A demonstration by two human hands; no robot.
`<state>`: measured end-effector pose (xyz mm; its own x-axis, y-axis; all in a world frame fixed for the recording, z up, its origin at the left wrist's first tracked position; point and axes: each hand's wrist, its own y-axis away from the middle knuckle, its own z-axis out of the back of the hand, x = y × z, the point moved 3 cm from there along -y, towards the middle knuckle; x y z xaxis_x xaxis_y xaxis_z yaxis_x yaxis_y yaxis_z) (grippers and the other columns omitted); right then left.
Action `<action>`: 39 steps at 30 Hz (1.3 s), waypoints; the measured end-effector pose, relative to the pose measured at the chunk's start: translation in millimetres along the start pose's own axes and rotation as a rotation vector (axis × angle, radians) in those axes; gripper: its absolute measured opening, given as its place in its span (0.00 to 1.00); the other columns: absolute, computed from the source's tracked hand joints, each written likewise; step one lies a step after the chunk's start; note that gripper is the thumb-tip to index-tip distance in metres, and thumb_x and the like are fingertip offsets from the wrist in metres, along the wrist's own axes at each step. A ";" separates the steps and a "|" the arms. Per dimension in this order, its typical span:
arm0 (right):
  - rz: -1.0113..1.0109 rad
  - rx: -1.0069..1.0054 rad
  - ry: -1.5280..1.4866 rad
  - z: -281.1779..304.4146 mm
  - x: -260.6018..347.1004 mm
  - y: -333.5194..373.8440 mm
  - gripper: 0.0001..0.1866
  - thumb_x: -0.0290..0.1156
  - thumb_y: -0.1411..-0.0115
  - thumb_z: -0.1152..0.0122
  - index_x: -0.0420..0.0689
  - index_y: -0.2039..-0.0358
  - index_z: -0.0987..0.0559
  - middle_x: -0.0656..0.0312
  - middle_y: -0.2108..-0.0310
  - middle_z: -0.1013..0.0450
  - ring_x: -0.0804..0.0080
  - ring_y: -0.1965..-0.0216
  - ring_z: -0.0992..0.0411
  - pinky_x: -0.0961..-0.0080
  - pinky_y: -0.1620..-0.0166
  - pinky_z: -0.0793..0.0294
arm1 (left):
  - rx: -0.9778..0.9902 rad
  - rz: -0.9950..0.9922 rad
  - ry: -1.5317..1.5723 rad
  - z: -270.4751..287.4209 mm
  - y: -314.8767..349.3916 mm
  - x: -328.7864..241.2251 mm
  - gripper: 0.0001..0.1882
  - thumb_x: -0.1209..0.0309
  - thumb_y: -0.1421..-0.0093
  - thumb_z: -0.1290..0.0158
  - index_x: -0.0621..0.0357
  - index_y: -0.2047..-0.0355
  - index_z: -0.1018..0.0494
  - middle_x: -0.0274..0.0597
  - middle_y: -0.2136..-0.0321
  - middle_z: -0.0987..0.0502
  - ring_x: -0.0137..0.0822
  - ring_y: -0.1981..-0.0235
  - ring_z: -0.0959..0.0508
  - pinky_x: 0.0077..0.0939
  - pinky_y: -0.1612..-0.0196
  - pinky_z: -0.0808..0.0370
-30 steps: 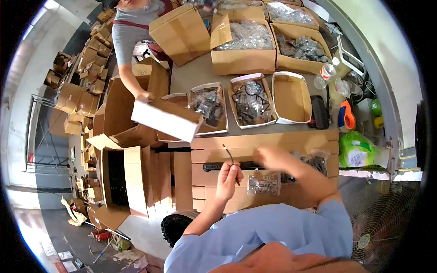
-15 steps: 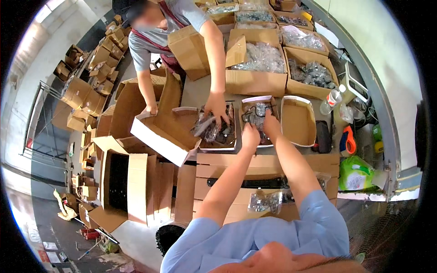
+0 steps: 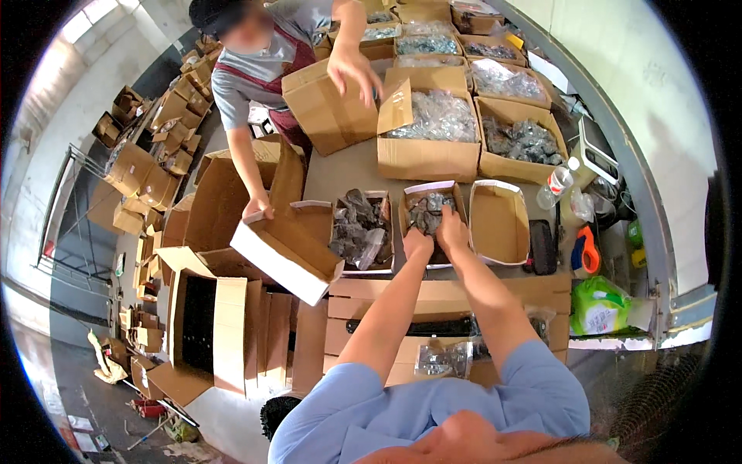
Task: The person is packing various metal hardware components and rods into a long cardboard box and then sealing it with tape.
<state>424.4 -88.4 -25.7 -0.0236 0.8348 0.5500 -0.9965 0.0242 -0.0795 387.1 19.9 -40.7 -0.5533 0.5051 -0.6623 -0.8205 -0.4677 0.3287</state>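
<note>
My left hand and my right hand reach into a shallow cardboard tray with a white rim. It holds clear plastic bags of dark parts. My left fingers are curled on the bags at the tray's near left. From the right, my right hand grips the bags with bent fingers, their tips partly hidden. A similar tray to the left is heaped with bagged dark parts. To the right stands a tray showing its bare bottom.
Across the table a co-worker's hand holds a white-sided carton; the other hand is raised. Behind are cartons of bagged parts. A bottle, black case and orange tape dispenser stand right. Flattened cardboard lies nearer.
My hands have lowered deeper among the bags in the middle tray. The co-worker's hand has lifted from the left tray toward the back, leaving its bags uncovered. The view has shifted slightly.
</note>
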 end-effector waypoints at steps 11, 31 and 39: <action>0.001 -0.078 -0.335 13.7 -1.7 -12.4 0.19 0.28 0.53 0.39 0.44 0.60 0.33 0.46 0.71 0.27 0.42 0.67 0.28 0.56 0.63 0.30 | -0.068 -0.157 0.441 21.5 11.3 4.7 0.21 0.56 0.46 0.42 0.64 0.78 0.31 0.40 0.84 0.30 0.34 0.82 0.31 0.34 0.76 0.33; 0.139 0.061 -0.807 127.0 -14.7 185.5 0.25 0.25 0.45 0.41 0.40 0.51 0.42 0.62 0.73 0.26 0.80 0.77 0.31 0.79 0.76 0.33 | 0.440 0.016 1.263 55.8 172.4 17.6 0.06 0.66 0.39 0.48 0.53 0.70 0.30 0.29 0.76 0.28 0.17 0.83 0.41 0.13 0.84 0.47; -0.421 0.639 -1.596 94.9 -37.3 243.8 0.11 0.40 0.34 0.56 0.48 0.59 0.30 0.69 0.74 0.32 0.80 0.82 0.36 0.79 0.81 0.35 | 1.024 -0.167 0.940 86.1 246.6 15.1 0.05 0.70 0.37 0.52 0.58 0.64 0.30 0.29 0.77 0.31 0.19 0.81 0.38 0.12 0.82 0.44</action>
<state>174.8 -165.9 13.3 0.5601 -0.4794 0.6756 -0.8181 -0.4483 0.3602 164.0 -25.4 88.3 -0.4721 -0.3583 -0.8055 -0.8313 0.4849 0.2716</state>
